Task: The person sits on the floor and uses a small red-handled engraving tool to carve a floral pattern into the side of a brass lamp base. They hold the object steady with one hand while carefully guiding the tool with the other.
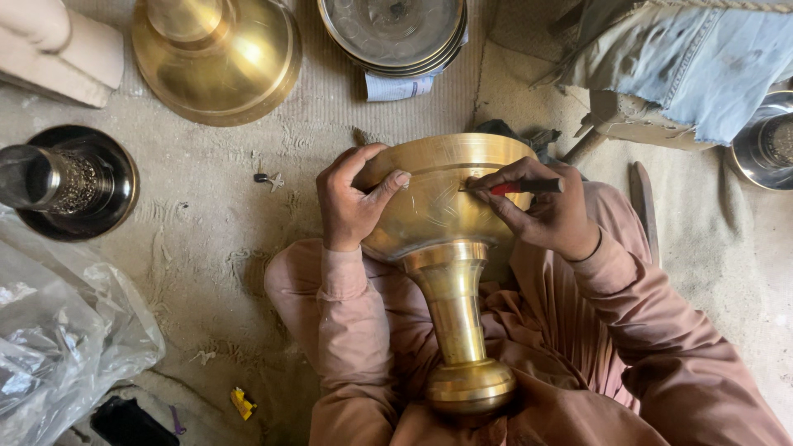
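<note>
A large brass goblet-shaped vessel lies across my lap, its wide bowl pointing away from me and its stem and knob foot toward me. My left hand grips the bowl's left rim, thumb resting on the engraved surface. My right hand holds a red-handled engraving tool with its tip pressed against a groove on the bowl. Both sleeves are dusty pink.
On the sandy floor stand another brass base, stacked metal dishes, a dark perforated metal stand and a steel bowl. Crumpled clear plastic lies left. Blue cloth sits upper right.
</note>
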`<act>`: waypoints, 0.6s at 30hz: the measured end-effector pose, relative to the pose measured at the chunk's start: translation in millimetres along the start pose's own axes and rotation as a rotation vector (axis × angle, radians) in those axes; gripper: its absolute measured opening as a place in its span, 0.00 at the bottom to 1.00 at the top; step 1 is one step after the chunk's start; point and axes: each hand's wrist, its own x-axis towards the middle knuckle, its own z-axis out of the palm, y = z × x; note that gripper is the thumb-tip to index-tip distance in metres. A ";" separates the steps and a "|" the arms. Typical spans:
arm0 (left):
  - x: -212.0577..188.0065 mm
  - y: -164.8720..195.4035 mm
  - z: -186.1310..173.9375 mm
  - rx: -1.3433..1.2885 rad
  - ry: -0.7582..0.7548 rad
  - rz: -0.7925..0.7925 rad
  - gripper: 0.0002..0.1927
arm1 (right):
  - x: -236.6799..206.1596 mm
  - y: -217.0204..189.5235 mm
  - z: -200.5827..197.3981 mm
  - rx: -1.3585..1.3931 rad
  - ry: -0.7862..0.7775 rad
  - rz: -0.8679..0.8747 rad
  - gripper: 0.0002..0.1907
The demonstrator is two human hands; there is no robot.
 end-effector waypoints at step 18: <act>1.0 -4.6 -1.9 -0.001 -0.015 0.047 0.25 | 11.1 27.1 -27.3 0.091 -0.243 -0.065 0.10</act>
